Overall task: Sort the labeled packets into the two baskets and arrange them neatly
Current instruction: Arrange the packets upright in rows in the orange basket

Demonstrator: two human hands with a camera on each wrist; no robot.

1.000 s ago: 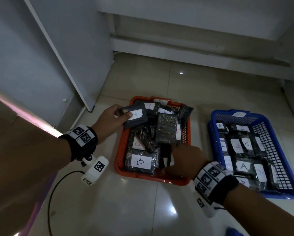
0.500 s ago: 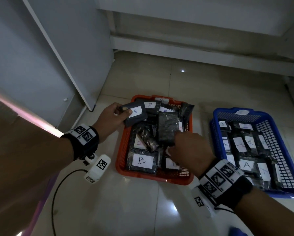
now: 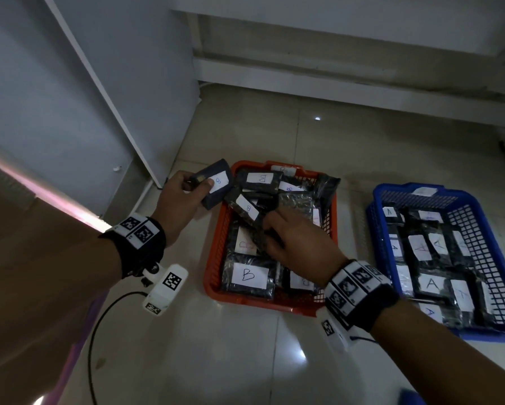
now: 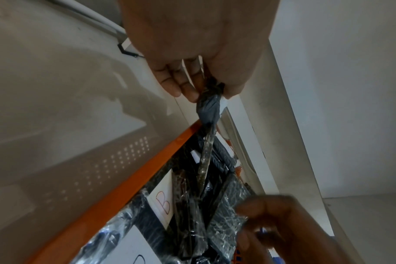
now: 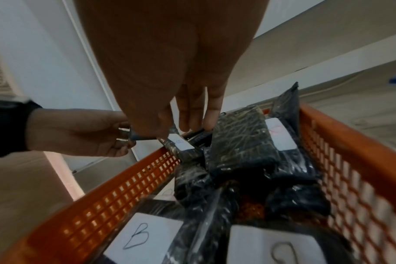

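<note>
Two baskets on the floor: orange basket (image 3: 216, 238) full of B packets, blue basket (image 3: 375, 226) to its right with A packets, a strip of bare tile between them. My left hand (image 3: 176, 200) pinches a dark B packet (image 3: 216, 182) by its end, thumb on top, held above the orange basket's far-left corner, half out over the rim. My right hand (image 3: 301, 244) is down inside the orange basket, fingers curled on a slim B packet (image 3: 247, 211) that's tilted up across the pile; grip looks closed on it, but the contact is partly hidden. Tight on the left: a white panel (image 3: 122, 92) stands just beside that corner. Open tile in front of both baskets. Both wrists angled inward, palms down.
</note>
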